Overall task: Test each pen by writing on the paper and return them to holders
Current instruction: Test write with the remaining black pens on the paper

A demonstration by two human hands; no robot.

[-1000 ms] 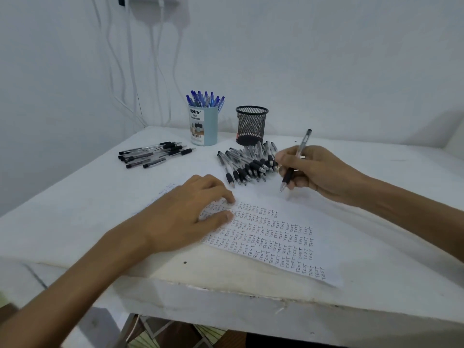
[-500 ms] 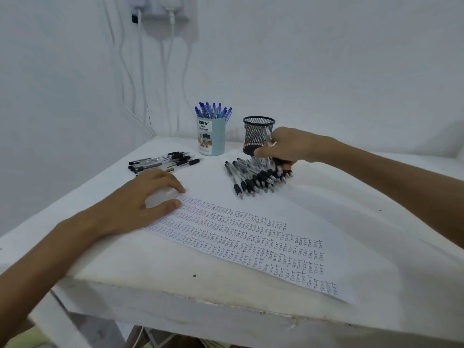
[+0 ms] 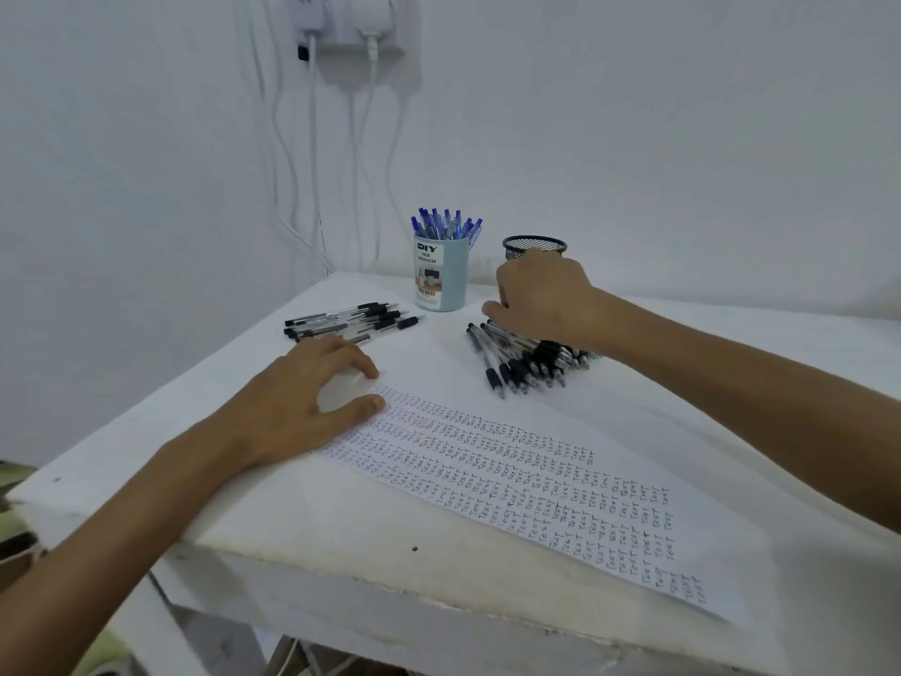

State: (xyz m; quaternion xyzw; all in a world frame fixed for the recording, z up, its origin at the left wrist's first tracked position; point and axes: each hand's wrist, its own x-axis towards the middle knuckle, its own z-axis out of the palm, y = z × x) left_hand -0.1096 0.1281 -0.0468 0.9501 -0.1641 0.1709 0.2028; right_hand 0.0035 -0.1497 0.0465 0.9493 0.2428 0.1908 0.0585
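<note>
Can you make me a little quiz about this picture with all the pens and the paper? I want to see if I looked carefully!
1. True or false: the left hand touches the paper.
2. Which word is written again and again on the paper? A) TEST B) HELLO C) PEN
3. Fill in the gap: the pile of pens under the right hand has ____ grips.

Key: 1 true; 2 A; 3 black.
</note>
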